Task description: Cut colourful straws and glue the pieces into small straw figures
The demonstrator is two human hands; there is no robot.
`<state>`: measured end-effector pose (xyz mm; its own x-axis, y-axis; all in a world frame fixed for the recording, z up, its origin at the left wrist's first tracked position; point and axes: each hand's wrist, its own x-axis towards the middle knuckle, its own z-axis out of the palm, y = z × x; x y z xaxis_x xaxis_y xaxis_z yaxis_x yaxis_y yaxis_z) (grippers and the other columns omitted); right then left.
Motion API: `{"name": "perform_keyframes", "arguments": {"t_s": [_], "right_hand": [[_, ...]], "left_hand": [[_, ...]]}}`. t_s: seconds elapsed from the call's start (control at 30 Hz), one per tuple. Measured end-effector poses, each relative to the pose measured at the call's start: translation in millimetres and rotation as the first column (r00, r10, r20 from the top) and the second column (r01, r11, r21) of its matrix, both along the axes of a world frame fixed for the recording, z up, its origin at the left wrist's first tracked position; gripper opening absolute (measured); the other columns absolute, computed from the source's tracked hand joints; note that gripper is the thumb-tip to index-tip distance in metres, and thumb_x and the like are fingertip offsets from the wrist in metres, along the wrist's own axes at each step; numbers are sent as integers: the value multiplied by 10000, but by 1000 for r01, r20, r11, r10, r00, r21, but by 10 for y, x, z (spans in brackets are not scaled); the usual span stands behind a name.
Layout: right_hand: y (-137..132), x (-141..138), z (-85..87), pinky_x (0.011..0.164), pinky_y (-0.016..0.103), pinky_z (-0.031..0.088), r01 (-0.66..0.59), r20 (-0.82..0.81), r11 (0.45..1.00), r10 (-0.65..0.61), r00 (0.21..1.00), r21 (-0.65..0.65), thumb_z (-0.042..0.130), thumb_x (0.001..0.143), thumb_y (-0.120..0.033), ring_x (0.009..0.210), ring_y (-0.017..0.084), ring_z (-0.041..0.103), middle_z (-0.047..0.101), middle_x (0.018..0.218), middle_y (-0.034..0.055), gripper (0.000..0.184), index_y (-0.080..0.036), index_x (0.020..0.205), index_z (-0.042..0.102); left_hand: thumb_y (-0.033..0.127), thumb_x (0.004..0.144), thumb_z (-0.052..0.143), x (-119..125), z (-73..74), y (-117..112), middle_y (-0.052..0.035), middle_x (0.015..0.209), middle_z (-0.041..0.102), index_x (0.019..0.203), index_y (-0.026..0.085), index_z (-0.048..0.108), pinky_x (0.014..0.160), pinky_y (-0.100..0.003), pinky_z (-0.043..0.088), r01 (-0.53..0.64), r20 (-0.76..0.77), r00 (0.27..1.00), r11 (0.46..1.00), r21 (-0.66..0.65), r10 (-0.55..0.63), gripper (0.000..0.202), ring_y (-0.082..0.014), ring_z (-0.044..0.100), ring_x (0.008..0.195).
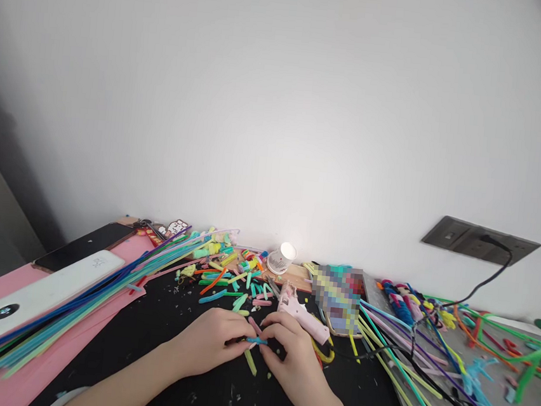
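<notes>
Over the black work surface (177, 379), my left hand (212, 341) and my right hand (292, 352) meet fingertip to fingertip. Both pinch a short blue piece of pipe cleaner (256, 340) between thumb and fingers. Just beyond it a pink pipe cleaner piece (254, 325) shows between the hands; whether a finger touches it I cannot tell. A yellow-green piece (250, 362) lies below the fingertips. Behind my right hand rests a pale pink glue gun (305, 316). Several cut pipe cleaner pieces (240, 301) in many colours are scattered beyond my left hand.
Long pipe cleaners (113, 290) lie in a bundle at left beside a white power bank (46, 293) and a dark phone (85, 246). A white paper cup (281, 259) stands by the wall. At right are more pipe cleaners (407, 372) and a black cable (475, 290) from a wall socket (480, 241).
</notes>
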<state>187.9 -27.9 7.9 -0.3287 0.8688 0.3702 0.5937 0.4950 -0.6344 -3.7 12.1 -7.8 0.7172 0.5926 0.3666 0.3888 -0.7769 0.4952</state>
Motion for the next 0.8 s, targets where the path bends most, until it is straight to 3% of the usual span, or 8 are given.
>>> {"name": "perform_keyframes", "arguments": {"t_s": [0.63, 0.8], "right_hand": [[21, 19, -16, 777, 274, 461, -8, 17, 1000, 8, 1000, 7, 563, 732, -45, 881, 168, 570, 588, 920, 33, 177, -206, 780, 621], [27, 17, -10, 771, 272, 461, -7, 7, 1000, 7, 1000, 8, 560, 728, -36, 868, 164, 574, 592, 914, 32, 179, -203, 766, 612]], "left_hand": [[214, 883, 463, 4, 7, 4, 1, 775, 663, 873, 199, 633, 647, -202, 411, 25, -1, 1000, 998, 53, -25, 172, -128, 587, 683], [228, 882, 474, -2, -14, 8, -7, 812, 665, 914, 201, 632, 675, -208, 423, 3, 4, 1000, 1000, 3, -3, 163, -136, 599, 722]]}}
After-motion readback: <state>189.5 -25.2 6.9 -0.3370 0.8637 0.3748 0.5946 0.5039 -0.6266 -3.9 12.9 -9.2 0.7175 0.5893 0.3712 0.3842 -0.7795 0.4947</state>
